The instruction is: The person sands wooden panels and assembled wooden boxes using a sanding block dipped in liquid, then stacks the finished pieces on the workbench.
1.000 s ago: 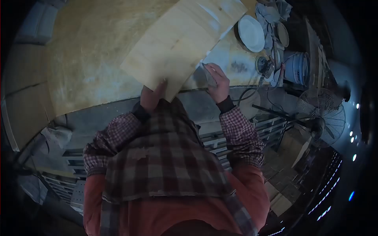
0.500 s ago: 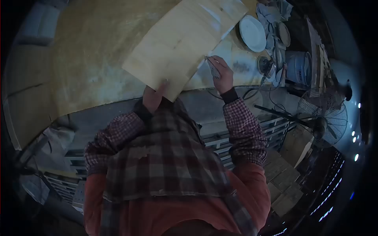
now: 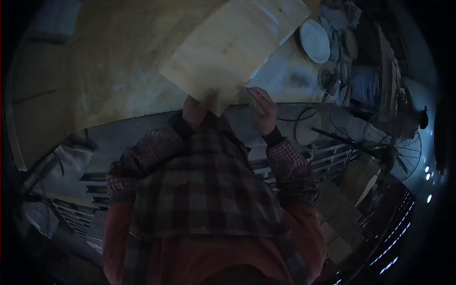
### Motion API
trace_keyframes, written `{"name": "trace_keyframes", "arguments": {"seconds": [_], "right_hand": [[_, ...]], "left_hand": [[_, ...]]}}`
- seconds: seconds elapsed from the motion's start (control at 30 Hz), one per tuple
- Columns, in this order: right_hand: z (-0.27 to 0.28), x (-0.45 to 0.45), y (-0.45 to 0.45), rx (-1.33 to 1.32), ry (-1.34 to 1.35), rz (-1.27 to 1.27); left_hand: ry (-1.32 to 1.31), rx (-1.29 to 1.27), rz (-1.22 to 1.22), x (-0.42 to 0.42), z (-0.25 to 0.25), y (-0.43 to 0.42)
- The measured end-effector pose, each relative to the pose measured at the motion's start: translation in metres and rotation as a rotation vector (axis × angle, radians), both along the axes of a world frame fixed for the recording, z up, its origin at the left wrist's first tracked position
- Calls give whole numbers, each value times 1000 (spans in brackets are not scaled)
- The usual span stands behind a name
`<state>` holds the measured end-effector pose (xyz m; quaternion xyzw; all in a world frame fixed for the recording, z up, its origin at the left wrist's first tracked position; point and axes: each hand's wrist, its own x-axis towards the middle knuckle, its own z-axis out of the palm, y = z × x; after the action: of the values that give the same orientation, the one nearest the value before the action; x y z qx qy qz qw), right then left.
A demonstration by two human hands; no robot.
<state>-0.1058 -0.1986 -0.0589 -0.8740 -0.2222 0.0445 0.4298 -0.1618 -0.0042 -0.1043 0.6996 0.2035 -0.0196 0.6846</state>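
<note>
A long, pale wooden board [image 3: 223, 52] lies slantwise over the worktable, its near corner reaching past the table's front edge. My left hand [image 3: 195, 111] grips that near end, with a finger or thumb on the top face and the rest hidden beneath. At the board's right edge, my right hand [image 3: 265, 111] is closed around a small, flat hand tool [image 3: 257, 103] with a pointed tip. The tip is close to the edge, near the near corner; I cannot tell whether it touches. Dim light hides the tool's exact kind.
The worktable [image 3: 118, 85] has a worn yellowish top. At its right stand a white oval basin [image 3: 315, 41], wrapped bundles [image 3: 334, 16] and a blue bucket [image 3: 365, 81]. A caged fan [image 3: 394, 151] is farther right, with cardboard boxes [image 3: 338, 218] below. Slatted pallets [image 3: 71, 216] lie on the floor.
My right hand has drawn the tool along the board's right edge towards my body. My left hand still holds the near end. The view has shifted slightly and become darker.
</note>
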Motion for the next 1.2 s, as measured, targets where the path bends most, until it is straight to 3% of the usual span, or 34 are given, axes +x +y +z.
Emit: {"name": "trace_keyframes", "arguments": {"seconds": [0.03, 0.2, 0.27, 0.3, 0.4, 0.43, 0.47, 0.53, 0.57, 0.63, 0.8, 0.87, 0.97, 1.13, 1.2], "right_hand": [[3, -1, 4, -61, -111, 24], [-5, -26, 15, -420, -230, 137], [-4, -40, 20, -702, -281, 224], [-4, -43, 19, -610, -388, 222], [-1, -50, 23, -654, -414, 248], [7, -53, 24, -858, -227, 253], [8, -49, 20, -859, -228, 249], [9, -33, 6, -403, -247, 198], [15, -29, 5, -326, -112, 91], [15, -14, 8, -138, -133, 18], [6, -24, 16, -292, -149, 106], [5, -33, 15, -334, -164, 155], [2, -41, 10, -420, -178, 212], [8, -14, 3, -73, -27, 37], [10, -3, 9, -97, 4, -7]], "left_hand": [[15, -323, 40, -1, -7, -3], [73, -200, 28, -1, -7, -4], [-18, -273, 78, -3, -4, -5], [135, -286, 53, -5, -9, -5], [62, -359, 39, -1, 0, -3], [74, -262, -4, -1, 9, 1], [72, -262, -7, 0, 13, 0], [81, -315, 31, 1, 17, -1], [51, -391, 54, 0, 12, -2], [50, -338, 39, 1, 5, -1], [150, -282, 9, -1, 3, -1], [62, -276, 69, -1, -1, -4], [124, -364, 13, -2, -5, -2], [17, -257, 43, -2, -15, -4], [64, -140, 47, -3, -11, -5]]}}
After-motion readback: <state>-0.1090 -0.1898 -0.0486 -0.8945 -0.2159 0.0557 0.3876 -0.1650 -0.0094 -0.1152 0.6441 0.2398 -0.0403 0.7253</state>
